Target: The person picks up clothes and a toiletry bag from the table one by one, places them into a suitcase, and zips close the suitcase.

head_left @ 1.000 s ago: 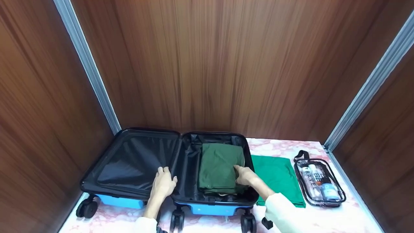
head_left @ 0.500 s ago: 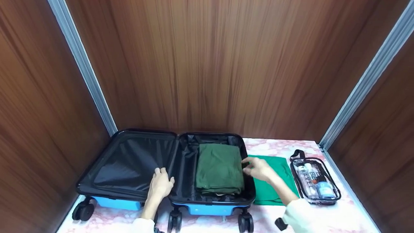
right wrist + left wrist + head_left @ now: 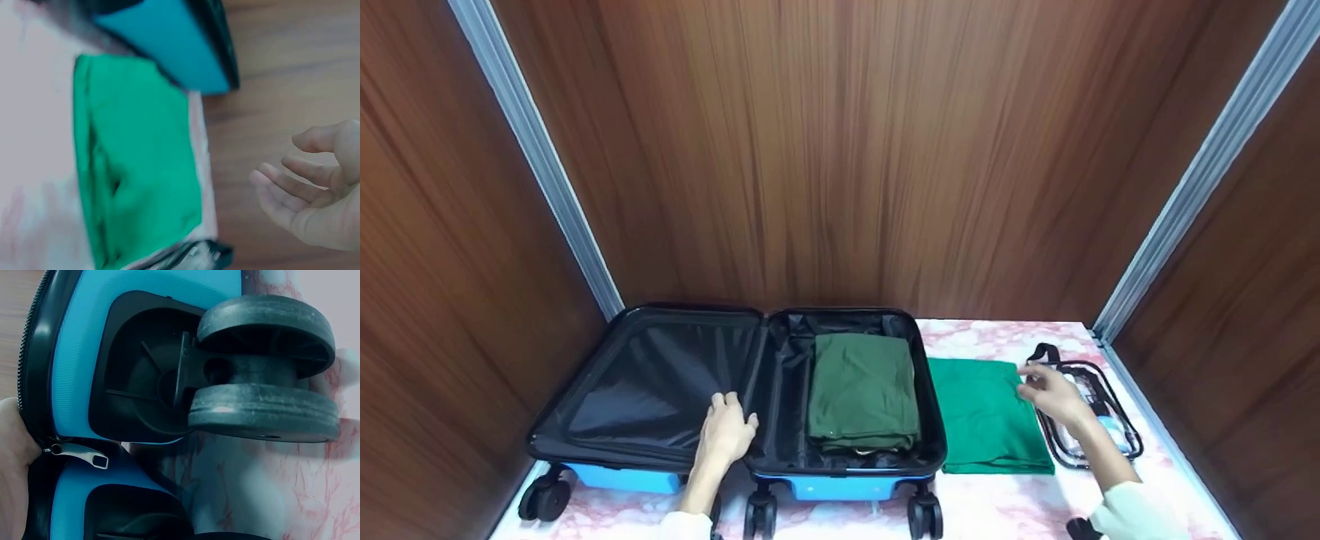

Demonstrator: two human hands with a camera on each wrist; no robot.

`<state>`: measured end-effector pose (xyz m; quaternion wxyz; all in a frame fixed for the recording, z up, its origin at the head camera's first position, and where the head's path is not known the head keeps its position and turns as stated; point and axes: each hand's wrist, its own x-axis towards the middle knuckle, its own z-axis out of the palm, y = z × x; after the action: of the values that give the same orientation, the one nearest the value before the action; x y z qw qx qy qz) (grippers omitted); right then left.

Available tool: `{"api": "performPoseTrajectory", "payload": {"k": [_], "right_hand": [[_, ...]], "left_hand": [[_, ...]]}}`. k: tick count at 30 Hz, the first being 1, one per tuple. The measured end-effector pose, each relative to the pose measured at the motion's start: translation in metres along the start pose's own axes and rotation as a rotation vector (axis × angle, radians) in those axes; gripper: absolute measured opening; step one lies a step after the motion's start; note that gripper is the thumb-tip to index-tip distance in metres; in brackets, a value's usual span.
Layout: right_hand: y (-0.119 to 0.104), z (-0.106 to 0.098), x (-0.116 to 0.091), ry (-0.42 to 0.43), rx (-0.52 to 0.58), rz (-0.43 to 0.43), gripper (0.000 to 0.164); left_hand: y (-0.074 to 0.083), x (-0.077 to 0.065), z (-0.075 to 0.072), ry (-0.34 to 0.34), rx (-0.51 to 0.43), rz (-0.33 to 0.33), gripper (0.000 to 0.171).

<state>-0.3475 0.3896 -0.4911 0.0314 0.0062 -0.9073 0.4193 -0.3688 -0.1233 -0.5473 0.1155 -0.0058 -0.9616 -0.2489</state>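
An open blue suitcase [image 3: 840, 487] with black lining lies spread flat. Its right half holds a folded dark green garment [image 3: 864, 390]. My left hand [image 3: 727, 431] rests with relaxed fingers on the inner edge of the left half [image 3: 637, 382], near the hinge side. In the right wrist view my right hand [image 3: 320, 185] has loosely bent fingers with nothing between them. It hovers in the head view between a folded bright green cloth [image 3: 986, 420] and a clear toiletry bag [image 3: 1117, 427], partly covering the bag.
Black caster wheels [image 3: 264, 365] stick out from the suitcase's near side, and a zipper pull [image 3: 84, 454] hangs by its edge. A pink-veined white tabletop [image 3: 997, 502] lies underneath. Wood-grain panels [image 3: 840, 165] close off the back and both sides.
My right hand has let go of the dark green garment's right edge and moved right, across the bright green cloth to the toiletry bag. My left hand stays at the suitcase edge.
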Motion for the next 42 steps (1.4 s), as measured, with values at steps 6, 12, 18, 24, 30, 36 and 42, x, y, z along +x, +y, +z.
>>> {"api": "performPoseTrajectory", "payload": {"k": [6,12,18,24,30,36,42], "right_hand": [[0.038,0.001,-0.005,-0.033,0.030,0.120,0.047],[0.058,0.012,-0.006,-0.088,0.049,0.183,0.055],[0.068,0.024,-0.004,-0.071,-0.028,0.196,0.056],[0.070,0.037,-0.005,-0.105,-0.075,0.229,0.058],[0.067,0.043,0.002,-0.068,-0.185,0.262,0.060],[0.064,0.045,0.012,-0.016,-0.208,0.295,0.056],[0.067,0.046,0.019,0.034,-0.199,0.303,0.051]], "left_hand": [[-0.004,0.000,-0.003,0.015,0.001,0.003,0.054],[-0.005,-0.001,-0.001,-0.009,0.000,-0.005,0.055],[-0.005,-0.003,-0.001,-0.030,-0.005,-0.013,0.055],[-0.004,-0.005,-0.002,-0.011,-0.004,-0.008,0.054],[-0.003,-0.004,-0.003,0.017,0.007,0.003,0.053],[-0.004,-0.003,-0.004,0.008,0.002,-0.007,0.053],[-0.006,-0.002,-0.004,-0.004,0.005,-0.016,0.053]]}}
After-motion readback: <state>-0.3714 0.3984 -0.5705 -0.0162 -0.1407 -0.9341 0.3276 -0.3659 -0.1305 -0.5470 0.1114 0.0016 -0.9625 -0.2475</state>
